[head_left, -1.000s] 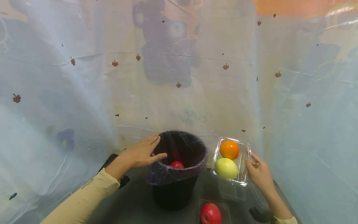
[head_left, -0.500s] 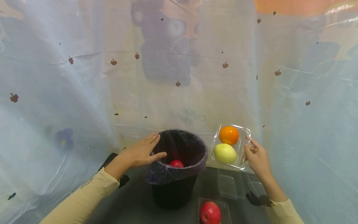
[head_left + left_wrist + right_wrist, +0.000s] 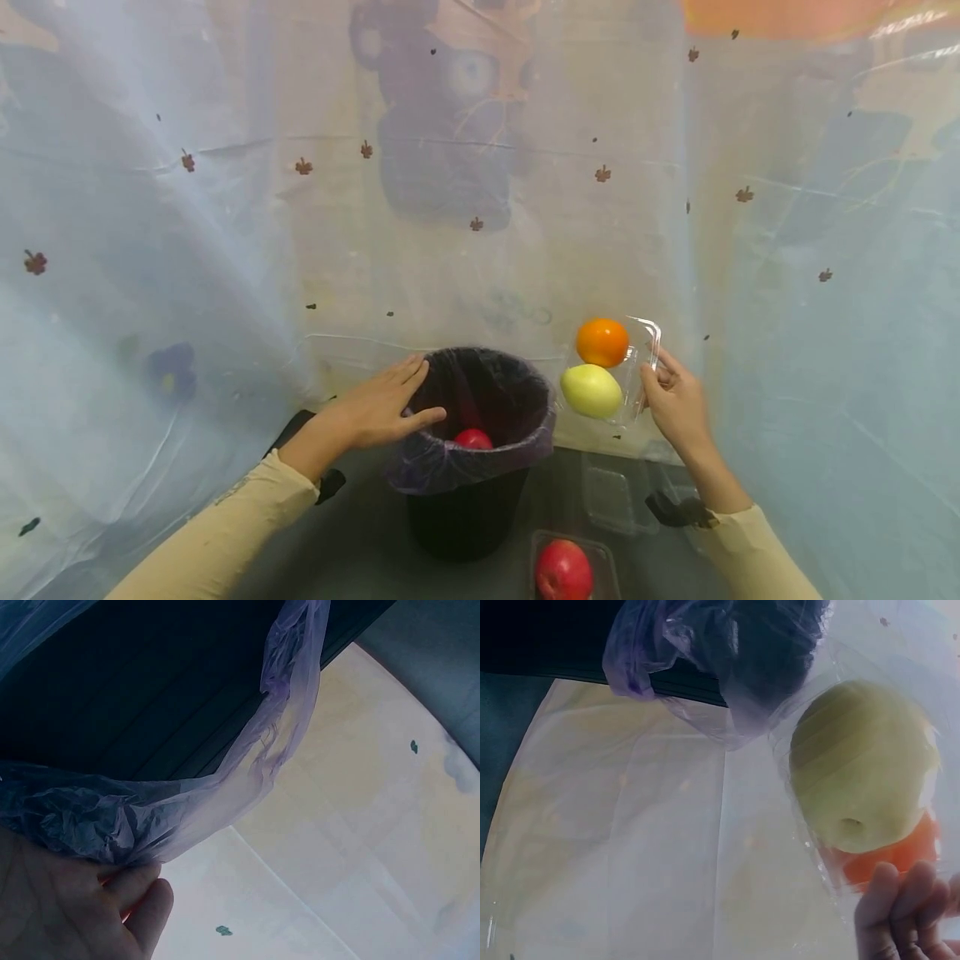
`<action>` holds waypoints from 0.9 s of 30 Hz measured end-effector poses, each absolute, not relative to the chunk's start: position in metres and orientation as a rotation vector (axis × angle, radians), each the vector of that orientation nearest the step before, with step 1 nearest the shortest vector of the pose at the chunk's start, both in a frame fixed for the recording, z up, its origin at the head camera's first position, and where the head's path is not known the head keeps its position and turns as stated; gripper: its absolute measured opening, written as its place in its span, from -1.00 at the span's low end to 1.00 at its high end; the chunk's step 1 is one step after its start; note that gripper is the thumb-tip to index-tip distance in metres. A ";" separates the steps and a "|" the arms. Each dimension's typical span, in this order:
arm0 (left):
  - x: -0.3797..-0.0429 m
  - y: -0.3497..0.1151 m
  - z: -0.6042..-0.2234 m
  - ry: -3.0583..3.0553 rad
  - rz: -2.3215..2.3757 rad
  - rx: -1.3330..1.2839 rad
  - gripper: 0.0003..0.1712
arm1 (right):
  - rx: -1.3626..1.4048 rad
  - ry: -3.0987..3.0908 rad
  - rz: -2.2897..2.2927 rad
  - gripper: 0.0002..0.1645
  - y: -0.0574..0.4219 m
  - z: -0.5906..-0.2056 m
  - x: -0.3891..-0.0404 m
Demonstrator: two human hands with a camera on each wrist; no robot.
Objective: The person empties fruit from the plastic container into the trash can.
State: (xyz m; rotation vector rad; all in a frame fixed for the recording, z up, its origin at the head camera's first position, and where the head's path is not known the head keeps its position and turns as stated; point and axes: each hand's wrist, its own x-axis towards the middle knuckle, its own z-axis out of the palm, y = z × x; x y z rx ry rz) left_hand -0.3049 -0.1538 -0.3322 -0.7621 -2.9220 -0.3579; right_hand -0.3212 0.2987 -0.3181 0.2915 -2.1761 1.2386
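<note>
My right hand (image 3: 678, 408) pinches the right edge of a clear plastic container (image 3: 632, 392), raised beside the bin. In it lie an orange fruit (image 3: 602, 342) and a pale yellow-green fruit (image 3: 591, 391); the right wrist view shows the pale fruit (image 3: 862, 765) through the plastic wall. My left hand (image 3: 371, 410) rests at the left rim of a black bin (image 3: 465, 521), its fingers straight and thumb spread over the opening. Its fingers touch the purplish bag (image 3: 187, 817) folded over the rim. A red fruit (image 3: 474, 439) shows inside the bin.
A red apple (image 3: 564, 570) sits in another clear container (image 3: 606, 567) at the front. More clear plastic containers (image 3: 611, 498) lie on the dark table (image 3: 337, 542) behind it. A translucent patterned sheet (image 3: 600, 250) hangs behind and along both sides.
My right hand has lifted the container with the two fruits up and moved it a little left, closer to the bin, tilting it. My left hand stays at the rim.
</note>
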 end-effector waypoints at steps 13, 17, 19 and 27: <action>-0.307 -0.156 -0.334 -2.911 -0.361 -0.774 0.19 | 0.496 -1.994 1.167 -0.44 0.254 -0.281 -0.306; -0.306 -0.156 -0.335 -2.906 -0.364 -0.780 0.19 | 0.508 -1.989 1.172 -0.43 0.248 -0.279 -0.309; -0.305 -0.155 -0.334 -2.913 -0.359 -0.774 0.19 | 0.519 -1.985 1.165 -0.42 0.246 -0.279 -0.313; -0.305 -0.155 -0.333 -2.911 -0.372 -0.768 0.18 | 0.565 -1.907 1.147 -0.42 0.237 -0.278 -0.324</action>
